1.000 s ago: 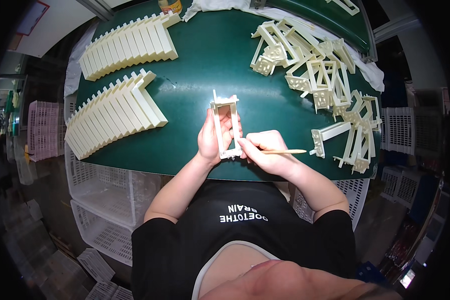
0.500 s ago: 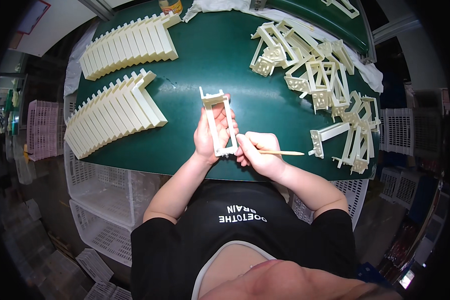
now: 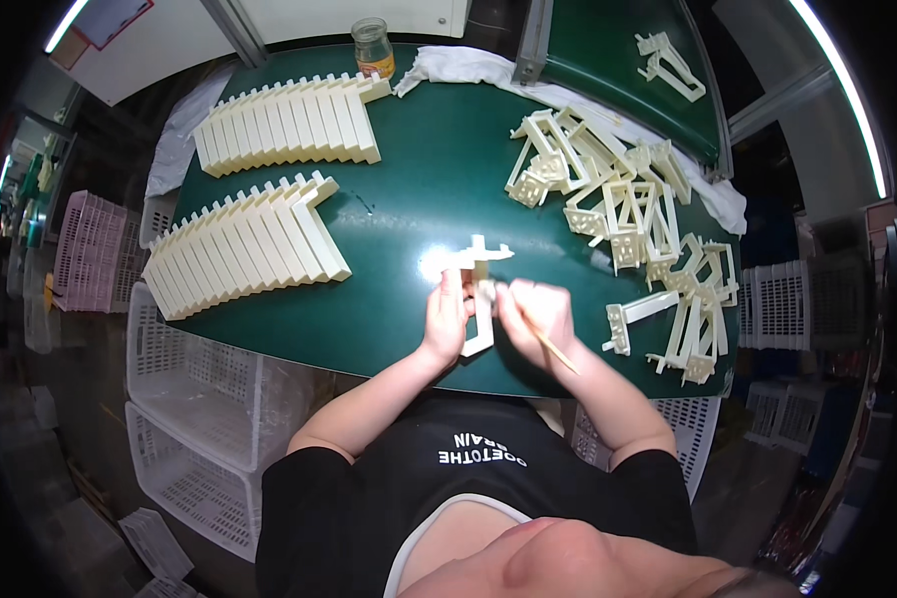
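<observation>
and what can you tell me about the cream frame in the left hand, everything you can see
The frame is pale cream, plastic-looking, long and narrow with an open middle. Its far end carries a wider crosspiece with projecting tabs; a short bar closes its near end. The left hand grips its left side, holding it over the green table, long sides running roughly away from the person. The right hand is close by its right side; blur hides whether it touches.

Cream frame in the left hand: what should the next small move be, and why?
Perhaps the left hand should hold the cream frame steady, since the right hand, gripping a tan stick, is close beside its right side.
</observation>
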